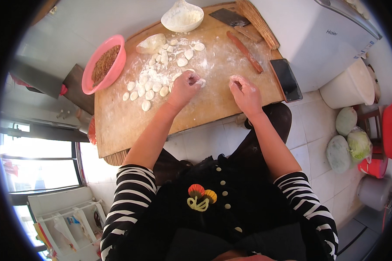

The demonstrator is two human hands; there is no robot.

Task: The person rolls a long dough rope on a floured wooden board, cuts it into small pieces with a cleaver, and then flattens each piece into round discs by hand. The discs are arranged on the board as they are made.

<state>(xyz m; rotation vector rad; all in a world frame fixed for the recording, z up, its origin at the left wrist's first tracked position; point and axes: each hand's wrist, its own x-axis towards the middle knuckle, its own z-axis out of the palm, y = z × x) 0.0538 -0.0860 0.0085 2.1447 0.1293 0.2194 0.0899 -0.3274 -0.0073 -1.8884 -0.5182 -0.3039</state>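
Note:
My left hand (pixel 184 88) is curled over the floured wooden board (pixel 212 101), its thumb and fingers pinched at a small white piece of dough (pixel 201 83). To its right, my right hand (pixel 246 94) hovers near the board's front edge with its floury fingertips drawn together. Nothing shows in that hand, though its palm is hidden. Several small flattened dough rounds (pixel 149 95) lie left of my left hand, partly covered by it. Farther back, cut dough pieces (pixel 164 56) rest beside a larger dough lump (pixel 151 44) amid loose flour.
A pink basin (pixel 117 67) of brown minced filling stands at the left. At the back is a white bowl (pixel 171 23) of flour. A rolling pin (pixel 245 52), a dark flat blade (pixel 229 17), a straw brush (pixel 259 24) and a phone (pixel 286 81) line the right, near a refrigerator (pixel 317 42).

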